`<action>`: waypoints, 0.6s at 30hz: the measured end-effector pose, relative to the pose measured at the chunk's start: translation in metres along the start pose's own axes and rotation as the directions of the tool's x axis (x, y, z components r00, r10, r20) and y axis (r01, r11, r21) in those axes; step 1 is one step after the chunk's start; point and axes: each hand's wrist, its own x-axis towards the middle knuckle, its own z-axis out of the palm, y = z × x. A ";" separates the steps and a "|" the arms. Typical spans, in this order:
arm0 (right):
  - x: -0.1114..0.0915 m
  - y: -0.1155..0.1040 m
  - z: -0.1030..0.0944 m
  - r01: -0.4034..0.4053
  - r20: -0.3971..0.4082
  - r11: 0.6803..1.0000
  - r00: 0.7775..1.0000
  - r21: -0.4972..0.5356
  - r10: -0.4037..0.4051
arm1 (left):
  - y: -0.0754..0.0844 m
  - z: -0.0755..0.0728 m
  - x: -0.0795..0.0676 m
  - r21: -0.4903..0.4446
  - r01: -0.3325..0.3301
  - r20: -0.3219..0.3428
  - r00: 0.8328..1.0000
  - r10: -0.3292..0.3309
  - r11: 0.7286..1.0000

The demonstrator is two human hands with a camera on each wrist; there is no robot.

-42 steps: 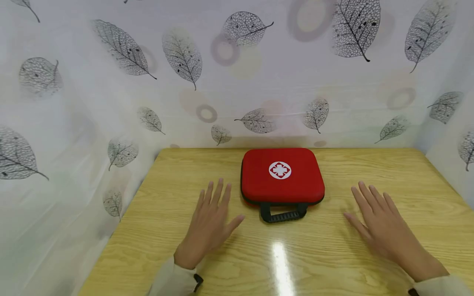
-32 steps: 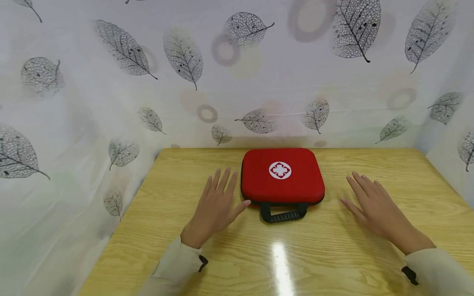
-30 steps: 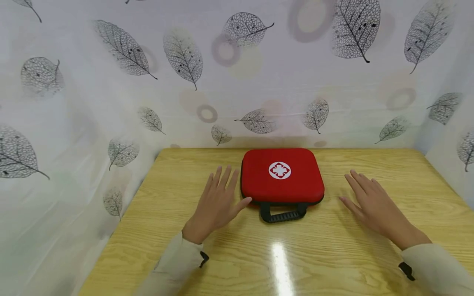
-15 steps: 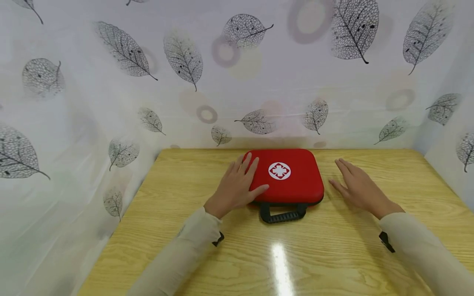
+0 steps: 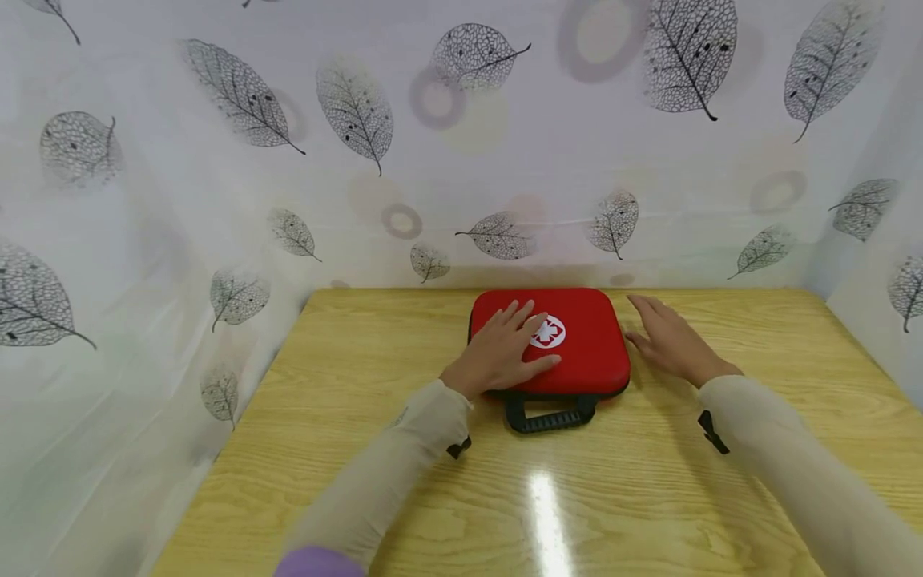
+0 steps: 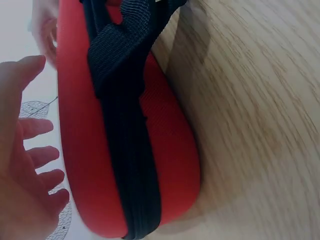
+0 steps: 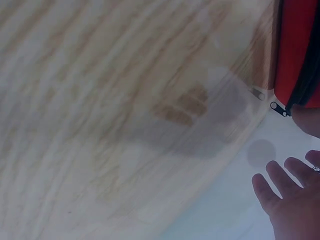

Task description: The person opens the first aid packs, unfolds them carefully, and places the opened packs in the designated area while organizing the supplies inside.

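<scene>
A red first-aid case (image 5: pixel 584 344) with a white cross emblem lies flat at the back of the table, its black handle (image 5: pixel 551 421) facing me. Over the left half of its lid is my left hand (image 5: pixel 501 349), fingers spread and covering part of the emblem. In the left wrist view a thin gap shows between those fingers (image 6: pixel 42 157) and the lid. Beside the case's right edge is my right hand (image 5: pixel 671 340), fingers fairly straight, holding nothing. A zipper pull (image 7: pixel 279 109) hangs at the case's corner in the right wrist view, close to the right thumb (image 7: pixel 306 119).
The wooden table (image 5: pixel 346 361) reaches back to a pale curtain (image 5: pixel 490 160) printed with leaves, which also hangs along both sides. Light glares off the tabletop in front of the case.
Both hands have moved forward and inward: the left from the table beside the case to over its lid, the right up close to the right edge. The case has stayed put.
</scene>
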 end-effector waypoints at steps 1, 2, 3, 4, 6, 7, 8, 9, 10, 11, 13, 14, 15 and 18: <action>0.002 0.000 0.000 -0.004 0.007 1.000 1.000 0.006 0.004 | 0.001 0.001 0.002 -0.008 -0.005 0.008 1.000 0.005 1.000; 0.005 0.000 0.000 -0.006 0.011 1.000 1.000 0.014 0.006 | 0.001 0.003 0.003 -0.013 -0.010 0.015 1.000 0.010 1.000; 0.007 0.000 0.000 -0.015 0.016 1.000 1.000 0.024 0.014 | 0.001 0.004 0.004 -0.016 -0.016 0.021 1.000 0.016 1.000; 0.009 -0.001 0.000 -0.023 0.020 0.999 1.000 0.033 0.022 | 0.002 0.006 0.005 -0.015 -0.020 0.031 0.999 0.020 1.000; 0.014 0.000 0.000 -0.039 0.024 0.998 0.999 0.056 0.038 | 0.002 0.008 0.006 -0.014 -0.024 0.050 0.998 0.025 1.000; 0.016 0.000 0.001 -0.047 0.025 0.997 0.999 0.066 0.045 | 0.002 0.009 0.006 -0.012 -0.024 0.058 0.998 0.025 1.000; 0.018 0.000 0.002 -0.054 0.023 0.996 0.998 0.077 0.052 | 0.002 0.009 0.006 -0.011 -0.025 0.064 0.998 0.025 1.000; 0.020 0.001 0.003 -0.060 0.019 0.994 0.998 0.090 0.058 | 0.002 0.010 0.006 -0.011 -0.025 0.071 0.997 0.026 1.000; 0.022 0.001 0.004 -0.063 0.016 0.993 0.998 0.099 0.062 | 0.002 0.010 0.006 -0.013 -0.025 0.076 0.997 0.026 1.000; 0.024 0.001 0.005 -0.066 0.010 0.992 0.998 0.108 0.066 | 0.002 0.010 0.006 -0.017 -0.025 0.079 0.997 0.026 1.000; 0.027 0.001 0.007 -0.071 0.004 0.991 0.997 0.117 0.071 | 0.002 0.010 0.006 -0.027 -0.028 0.081 0.996 0.030 0.999; 0.028 0.001 0.008 -0.074 0.005 0.990 0.997 0.118 0.074 | 0.002 0.010 0.006 -0.034 -0.029 0.082 0.996 0.032 0.999; 0.030 0.001 0.008 -0.079 0.007 0.990 0.997 0.118 0.079 | 0.002 0.010 0.006 -0.039 -0.030 0.086 0.996 0.034 0.999; 0.033 0.000 0.009 -0.100 0.031 0.988 0.995 0.120 0.097 | 0.001 0.011 0.006 -0.058 -0.025 0.094 0.995 0.031 0.998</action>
